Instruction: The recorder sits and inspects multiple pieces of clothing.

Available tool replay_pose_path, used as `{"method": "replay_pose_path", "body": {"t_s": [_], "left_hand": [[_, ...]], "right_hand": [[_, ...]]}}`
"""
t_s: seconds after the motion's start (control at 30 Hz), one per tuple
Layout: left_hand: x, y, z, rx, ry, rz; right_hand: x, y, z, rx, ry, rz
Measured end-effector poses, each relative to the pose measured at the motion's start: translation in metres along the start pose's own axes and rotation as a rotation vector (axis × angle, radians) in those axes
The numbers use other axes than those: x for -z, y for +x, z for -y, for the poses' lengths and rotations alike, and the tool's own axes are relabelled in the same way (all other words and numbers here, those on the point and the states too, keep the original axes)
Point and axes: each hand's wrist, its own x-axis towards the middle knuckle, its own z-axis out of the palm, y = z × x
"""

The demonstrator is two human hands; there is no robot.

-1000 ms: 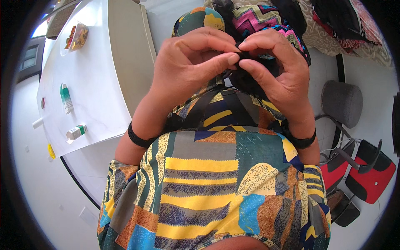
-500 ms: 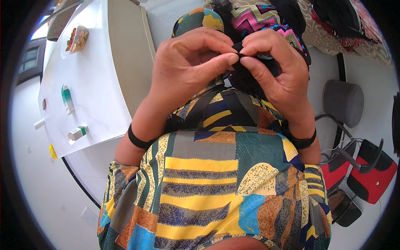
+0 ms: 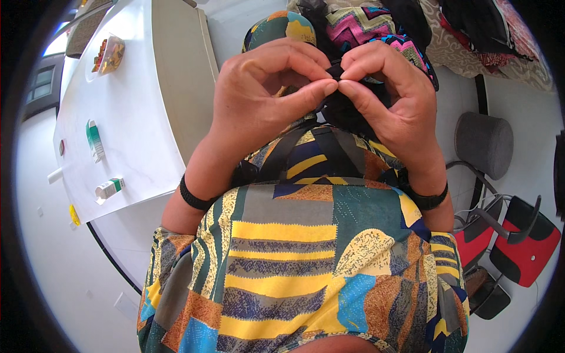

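Observation:
Both hands are raised over my lap, thumb and forefinger of each pinched, with the fingertips almost meeting. My left hand [image 3: 250, 97] and my right hand [image 3: 397, 100] grip a small piece of black cloth [image 3: 335, 71] between them. Most of that piece is hidden behind the fingers. More black fabric [image 3: 347, 112] lies on my lap just below; whether it joins the pinched piece I cannot tell. Under it is my patterned garment [image 3: 282, 241] in yellow, teal, grey and orange. Zigzag cloth [image 3: 362, 26] in pink and black lies beyond my right hand.
At left stands a white table [image 3: 132, 141] with a clear tub [image 3: 110, 56] of yellowish pieces and two small green-and-white boxes, one of them this box [image 3: 94, 141]. A grey stool [image 3: 484, 145] and red-and-black chairs [image 3: 524, 244] are at right. Clothes [image 3: 479, 26] lie on patterned fabric at far right.
The fingertips have drawn slightly closer, and less of the black cloth shows between them. Both hands otherwise keep their place.

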Motion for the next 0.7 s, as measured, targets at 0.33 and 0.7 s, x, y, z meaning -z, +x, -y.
{"method": "replay_pose_path", "body": {"t_s": [0.33,0.7], "left_hand": [[-0.0005,-0.0002,0.0036,0.013,-0.090,-0.007],[-0.0005,0.0013,0.0061,-0.034,-0.108,-0.020]], "right_hand": [[-0.0016,-0.0003,-0.0015,-0.001,0.002,-0.018],[-0.0024,0.0013,0.0057,-0.094,0.016,0.030]]}}
